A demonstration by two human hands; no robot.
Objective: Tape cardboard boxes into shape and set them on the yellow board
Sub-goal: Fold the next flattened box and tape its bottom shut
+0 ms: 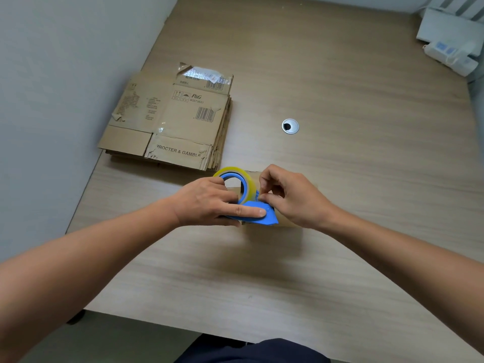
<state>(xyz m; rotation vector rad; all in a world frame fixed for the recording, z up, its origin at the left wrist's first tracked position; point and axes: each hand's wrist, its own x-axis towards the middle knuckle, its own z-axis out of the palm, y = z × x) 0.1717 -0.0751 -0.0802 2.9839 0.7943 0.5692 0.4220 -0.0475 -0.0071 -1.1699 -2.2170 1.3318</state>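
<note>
Gripping the tape dispenser [258, 215] in your left hand [209, 203] | your right hand [290, 197] is pinching the tape [251, 185] at the cutter | probably thin and clingy, so you're wanting only its free edge

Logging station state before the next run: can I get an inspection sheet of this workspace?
Surface: light wood-grain table, with a round silver cable grommet set in it.
Job's things: stack of flattened brown cardboard boxes at far left; blue plastic tape dispenser carrying a roll of clear yellowish tape; brown cardboard piece under the hands; yellow board not in view.
Clutter: white boxes and packets in the far right corner.
Grippers: left hand grips the dispenser; right hand pinches at the tape beside it.
Cables: nothing seen.
Surroundings: grey wall on the left.
</note>
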